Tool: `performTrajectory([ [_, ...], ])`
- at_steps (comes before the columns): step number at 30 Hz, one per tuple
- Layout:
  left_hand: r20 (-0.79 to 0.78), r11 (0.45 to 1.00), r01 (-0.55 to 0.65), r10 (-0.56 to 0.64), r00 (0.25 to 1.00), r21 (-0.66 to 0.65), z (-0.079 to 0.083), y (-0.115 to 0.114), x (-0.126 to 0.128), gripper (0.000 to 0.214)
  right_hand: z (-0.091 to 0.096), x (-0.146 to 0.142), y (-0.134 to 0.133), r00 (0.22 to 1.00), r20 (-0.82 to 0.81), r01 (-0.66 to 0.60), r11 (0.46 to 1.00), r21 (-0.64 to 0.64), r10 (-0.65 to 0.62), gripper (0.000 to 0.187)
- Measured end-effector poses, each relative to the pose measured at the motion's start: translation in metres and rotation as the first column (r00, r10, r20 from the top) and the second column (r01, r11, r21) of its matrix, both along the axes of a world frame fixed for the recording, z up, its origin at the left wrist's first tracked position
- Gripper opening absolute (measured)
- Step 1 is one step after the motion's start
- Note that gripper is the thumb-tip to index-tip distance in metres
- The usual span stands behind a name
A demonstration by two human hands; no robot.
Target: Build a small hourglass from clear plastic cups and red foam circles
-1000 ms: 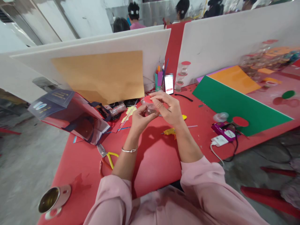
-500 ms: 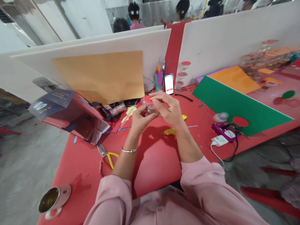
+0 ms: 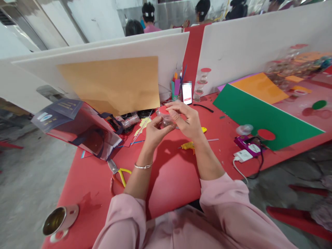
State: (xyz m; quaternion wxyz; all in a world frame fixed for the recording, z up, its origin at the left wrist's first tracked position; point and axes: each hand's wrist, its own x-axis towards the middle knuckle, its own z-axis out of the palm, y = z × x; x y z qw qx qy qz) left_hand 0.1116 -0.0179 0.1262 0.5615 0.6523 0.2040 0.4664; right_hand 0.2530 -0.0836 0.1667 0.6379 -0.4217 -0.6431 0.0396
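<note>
Both my hands are raised over the red table and meet on a small clear plastic cup with a red paper disc on top. My left hand grips the cup from below, fingers curled round it. My right hand pinches the cup's rim and the red disc from the right. A yellow glue gun lies on the table just under my right wrist.
A dark gift bag lies tipped at the left. Yellow-handled scissors, a metal cup, a phone, a charger with cable, green and orange sheets lie about. White partitions stand behind; other people sit beyond them.
</note>
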Motion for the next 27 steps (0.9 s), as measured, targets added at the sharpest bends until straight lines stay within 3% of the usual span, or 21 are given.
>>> performTrajectory([
  [27, 0.000, 1.000, -0.001, 0.001, 1.000, -0.023, 0.0018, -0.0011, 0.0004, 0.031, -0.0002, -0.0001, 0.0000, 1.000, 0.000, -0.004, 1.000, 0.005, 0.004, 0.018],
])
